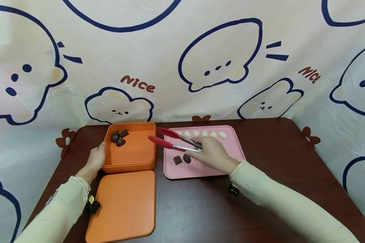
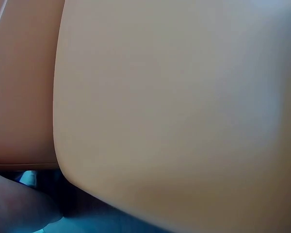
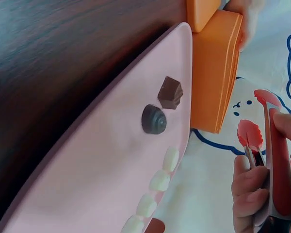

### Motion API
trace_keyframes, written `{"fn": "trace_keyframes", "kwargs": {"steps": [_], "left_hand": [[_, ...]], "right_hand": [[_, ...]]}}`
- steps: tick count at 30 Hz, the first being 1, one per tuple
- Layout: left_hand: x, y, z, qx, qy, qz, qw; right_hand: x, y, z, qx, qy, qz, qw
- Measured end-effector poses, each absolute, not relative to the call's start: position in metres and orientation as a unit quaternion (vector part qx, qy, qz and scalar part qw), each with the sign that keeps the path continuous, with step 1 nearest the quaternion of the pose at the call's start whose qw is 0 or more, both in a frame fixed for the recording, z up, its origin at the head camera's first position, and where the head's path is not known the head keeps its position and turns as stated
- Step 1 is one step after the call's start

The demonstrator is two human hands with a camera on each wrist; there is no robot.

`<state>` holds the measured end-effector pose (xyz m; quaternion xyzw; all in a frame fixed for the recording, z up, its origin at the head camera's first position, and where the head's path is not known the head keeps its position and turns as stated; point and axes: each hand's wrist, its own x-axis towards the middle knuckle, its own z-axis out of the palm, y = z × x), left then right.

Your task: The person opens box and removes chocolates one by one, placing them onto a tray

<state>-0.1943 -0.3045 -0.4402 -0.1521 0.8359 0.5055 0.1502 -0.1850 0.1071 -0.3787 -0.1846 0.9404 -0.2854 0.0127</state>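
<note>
My right hand [image 1: 213, 152] grips a pair of tongs [image 1: 165, 144] with red tips. The tips stand apart above the right wall of the orange box [image 1: 124, 167], nothing between them. Several dark chocolates [image 1: 120, 142] lie in the box's back left corner. At the box's left wall, my left hand [image 1: 95, 160] holds its side, thumb at the rim. Under the tongs is a pink tray [image 1: 200, 172] with a square brown chocolate [image 3: 171, 92] and a round dark chocolate [image 3: 154, 120]. A row of white pieces [image 1: 222, 135] lines the tray's back edge.
An orange lid [image 1: 124, 206] lies flat in front of the box and fills most of the left wrist view. All stands on a dark brown table [image 1: 200, 209]. A white curtain [image 1: 164, 60] with cartoon drawings hangs behind and at both sides.
</note>
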Motion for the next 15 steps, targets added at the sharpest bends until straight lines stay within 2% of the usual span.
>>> {"fn": "trace_keyframes", "kwargs": {"steps": [15], "left_hand": [[-0.194, -0.303, -0.438, -0.156, 0.839, 0.5, 0.147]], "right_hand": [[-0.196, 0.065, -0.38, -0.2, 0.935, -0.289, 0.045]]}}
